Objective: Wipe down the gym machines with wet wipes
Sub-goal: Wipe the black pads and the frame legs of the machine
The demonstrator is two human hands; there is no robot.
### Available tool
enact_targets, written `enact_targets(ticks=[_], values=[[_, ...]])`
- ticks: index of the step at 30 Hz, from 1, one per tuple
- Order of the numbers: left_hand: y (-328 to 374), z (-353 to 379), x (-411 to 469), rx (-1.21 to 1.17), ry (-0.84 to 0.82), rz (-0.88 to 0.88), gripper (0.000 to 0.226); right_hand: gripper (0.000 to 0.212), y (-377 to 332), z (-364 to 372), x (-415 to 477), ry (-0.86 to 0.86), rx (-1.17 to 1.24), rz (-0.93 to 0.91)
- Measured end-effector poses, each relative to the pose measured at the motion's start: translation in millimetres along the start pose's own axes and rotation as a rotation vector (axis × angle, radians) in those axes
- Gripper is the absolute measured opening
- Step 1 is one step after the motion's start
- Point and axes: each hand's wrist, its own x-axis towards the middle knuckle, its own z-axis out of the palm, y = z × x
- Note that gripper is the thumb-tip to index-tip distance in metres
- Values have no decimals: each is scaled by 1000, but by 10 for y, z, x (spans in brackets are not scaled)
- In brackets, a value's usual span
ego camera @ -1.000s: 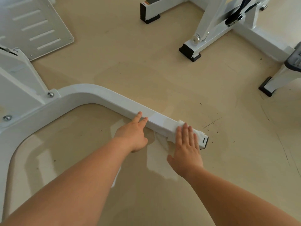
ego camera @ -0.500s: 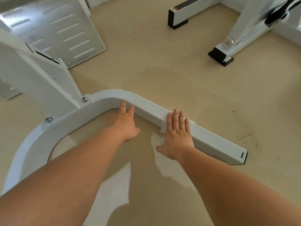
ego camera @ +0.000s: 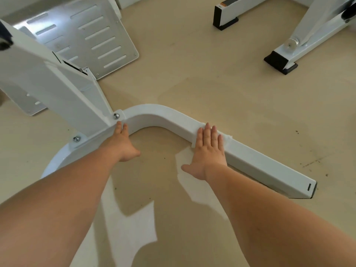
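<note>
- Right grip (ego camera: 209, 149) flat, fingers straight and together, presses wipe (ego camera: 228, 139) over frame bar (ego camera: 260, 162); likely for full contact.
- Left grip (ego camera: 120, 143), fingers straight, touches bar near bolt (ego camera: 116, 116); probably bracing.

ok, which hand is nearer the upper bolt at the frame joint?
Left. The left hand lies just below the upper bolt; the right hand presses a wet wipe on the base tube, well off to the bolt's right.
</note>
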Motion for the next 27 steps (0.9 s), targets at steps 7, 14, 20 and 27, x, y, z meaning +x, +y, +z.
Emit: enact_targets(ticks=[7,14,20,27], values=[[70,-57,-9,-35,26,-27,119,133,-4,-151,289,-20,-98,-259],[738,125,-428,88,112,286,95,111,384,165,-237,132,-88,-46],[1502,489,-851,89,243,574,85,100,399,-315,-215,174,440,-277],[1789,732,-899,196,58,558,92,90,830,39,-536,120,44,-41]])
